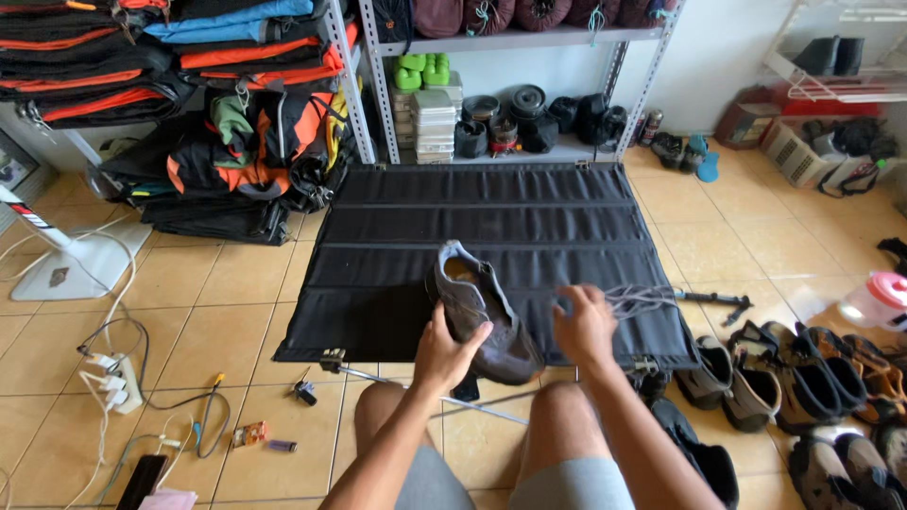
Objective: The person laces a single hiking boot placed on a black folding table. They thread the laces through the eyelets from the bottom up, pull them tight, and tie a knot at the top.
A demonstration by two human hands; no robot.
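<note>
Big black fabric cot (397, 283) fills twelve o'clock. On it sits a brown leather hiking boot (484, 316), looks stiff and heavyish; left hand (444, 351) wraps its side. Right hand (586, 326) pinches the floppy grey lace (641, 300) at three o'clock.

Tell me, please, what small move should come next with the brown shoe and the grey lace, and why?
Probably bring the right hand across to the brown shoe and feed one end of the grey lace into an eyelet. The left hand already grips the shoe's side on the black table, the lace hangs bunched in the right hand, and the shoe looks unlaced.
</note>
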